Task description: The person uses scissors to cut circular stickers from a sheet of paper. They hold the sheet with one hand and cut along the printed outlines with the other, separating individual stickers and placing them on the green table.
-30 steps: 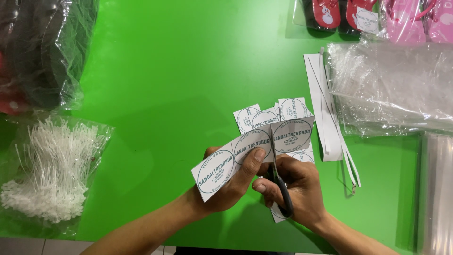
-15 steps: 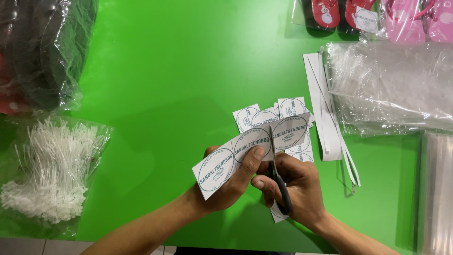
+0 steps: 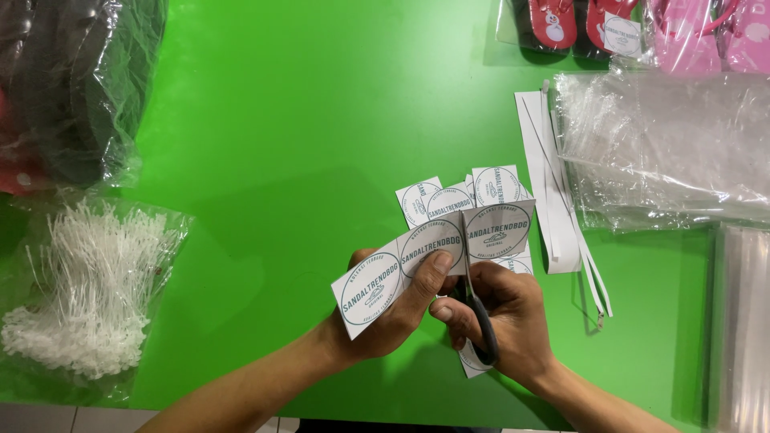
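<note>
Scissors (image 3: 479,321) in the right hand (image 3: 505,329), fingers curled through the handles, have bitten further up between the second and third round labels; the left hand (image 3: 393,309) pinches the label strip (image 3: 433,261), raised at 12 o'clock from both hands, its end label nearly free

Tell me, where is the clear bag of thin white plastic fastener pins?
The clear bag of white plastic fastener pins lies at the left edge of the green table, below a bagged dark bundle.

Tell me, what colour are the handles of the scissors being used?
Black. The scissors sit in the right hand, clearest in the head view.
</note>
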